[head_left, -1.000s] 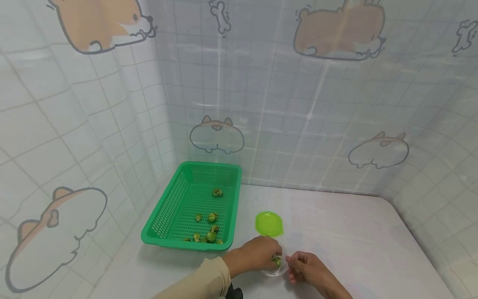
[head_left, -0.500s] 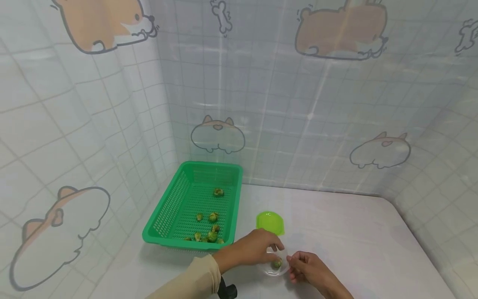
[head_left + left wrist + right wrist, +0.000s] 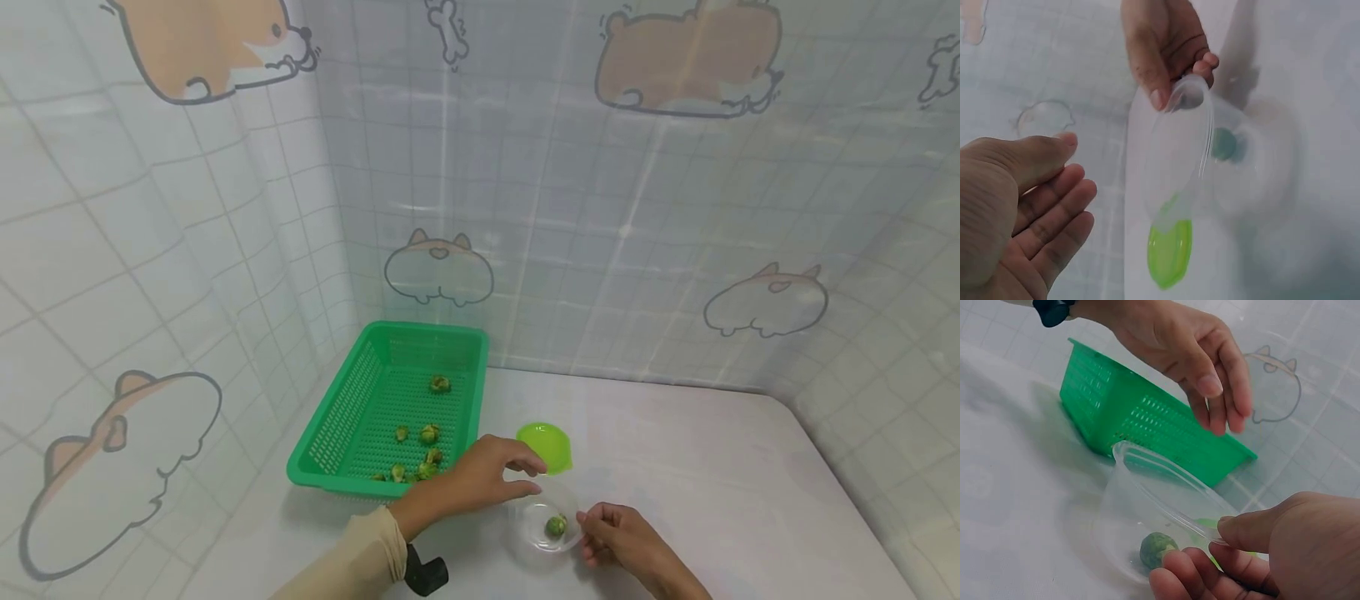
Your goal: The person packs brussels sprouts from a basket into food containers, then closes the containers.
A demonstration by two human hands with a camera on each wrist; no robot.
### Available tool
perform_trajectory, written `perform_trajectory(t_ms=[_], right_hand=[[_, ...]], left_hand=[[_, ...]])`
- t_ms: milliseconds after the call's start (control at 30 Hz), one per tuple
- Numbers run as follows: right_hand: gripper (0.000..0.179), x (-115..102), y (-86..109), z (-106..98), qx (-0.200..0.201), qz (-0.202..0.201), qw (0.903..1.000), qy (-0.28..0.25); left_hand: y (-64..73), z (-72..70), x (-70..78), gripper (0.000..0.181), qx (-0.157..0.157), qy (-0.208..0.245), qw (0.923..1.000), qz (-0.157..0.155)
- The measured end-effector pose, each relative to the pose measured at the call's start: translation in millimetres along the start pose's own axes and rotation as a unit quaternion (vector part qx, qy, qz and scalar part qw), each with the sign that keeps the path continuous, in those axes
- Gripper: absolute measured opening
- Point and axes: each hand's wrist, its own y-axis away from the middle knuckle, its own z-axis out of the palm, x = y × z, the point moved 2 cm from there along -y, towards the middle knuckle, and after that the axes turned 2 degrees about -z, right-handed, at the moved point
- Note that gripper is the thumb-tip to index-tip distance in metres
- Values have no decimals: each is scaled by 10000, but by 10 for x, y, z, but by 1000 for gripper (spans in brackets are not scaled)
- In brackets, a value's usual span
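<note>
Low on the desk (image 3: 697, 492), now pinching the clear bowl (image 3: 533, 520) at its right rim with the right hand (image 3: 617, 535), close to the sprout (image 3: 556, 526) inside, and hovering off its far left with the left hand (image 3: 487, 477), thumb and fingers parted and empty, nearer the green basket (image 3: 337, 485).

A person's left forearm (image 3: 345, 552) reached in from the near left, the left hand (image 3: 486, 473) farther in, its thumb parted from gently bent fingers. The right hand (image 3: 621, 540), nearer and to the right, pinched with thumb and forefinger, other fingers curled.
</note>
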Motion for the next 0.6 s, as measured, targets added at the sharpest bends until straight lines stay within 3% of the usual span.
perform_trajectory(t_ms=[200,467,600], right_hand=[[32,-19,2,3,81,119,9999,-11],[30,-39,9,11,54,152,9999,-9],[30,-47,15,16,78,185,9998,-30]], left_hand=[[141,-185,-111,26,180,415,9989,-150],[331,-446,-367,25,733,213,9964,-380],[407,-600,-509,26,849,364,9942,-542]])
